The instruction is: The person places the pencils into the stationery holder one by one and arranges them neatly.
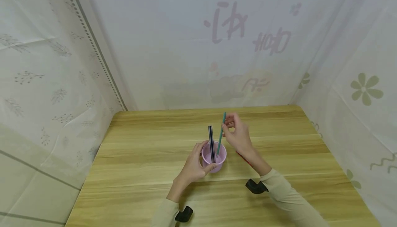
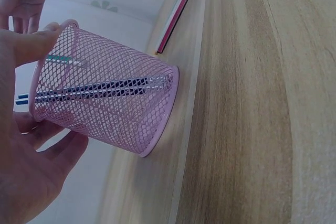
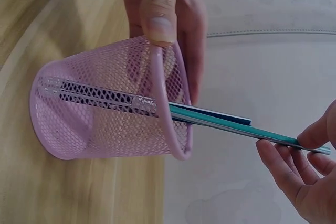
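Observation:
A pink mesh pen cup [image 1: 218, 168] stands on the wooden table with two dark striped pencils [image 1: 211, 141] leaning inside it. My left hand [image 1: 193, 166] grips the cup by its rim, thumb on the near side and fingers around the left and far side. Between thumb and fingertips, my right hand [image 1: 239, 136] pinches a teal pencil [image 1: 220, 141] near its upper end. The lower end of that pencil is inside the cup, below the rim, as the left wrist view also shows through the mesh wall [image 2: 118, 64].
A red pencil [image 2: 178, 14] lies on the table to the right of the cup, partly hidden under my right wrist in the head view. Black wrist devices [image 1: 256, 186] sit at both sleeves. Patterned curtains [image 1: 173, 48] enclose the table [image 1: 136, 144] at the back and sides.

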Motion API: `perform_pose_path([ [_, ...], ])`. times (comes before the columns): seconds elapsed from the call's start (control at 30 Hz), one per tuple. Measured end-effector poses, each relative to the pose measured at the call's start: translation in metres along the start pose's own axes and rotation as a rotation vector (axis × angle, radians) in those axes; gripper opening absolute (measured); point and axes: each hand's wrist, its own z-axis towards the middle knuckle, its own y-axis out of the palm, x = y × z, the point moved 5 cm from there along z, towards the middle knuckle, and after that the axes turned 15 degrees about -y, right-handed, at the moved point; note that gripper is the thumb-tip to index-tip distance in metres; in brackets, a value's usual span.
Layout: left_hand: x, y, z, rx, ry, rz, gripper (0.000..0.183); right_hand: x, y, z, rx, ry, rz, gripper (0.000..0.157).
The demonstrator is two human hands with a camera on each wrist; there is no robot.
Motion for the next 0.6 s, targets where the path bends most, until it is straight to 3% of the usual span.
perform_pose_path([
  [0.6, 0.001, 0.000, 0.001, -0.007, 0.007, -0.010, 0.089, 0.021, 0.020, -0.014, -0.088, 0.024, -0.106, 0.026],
])
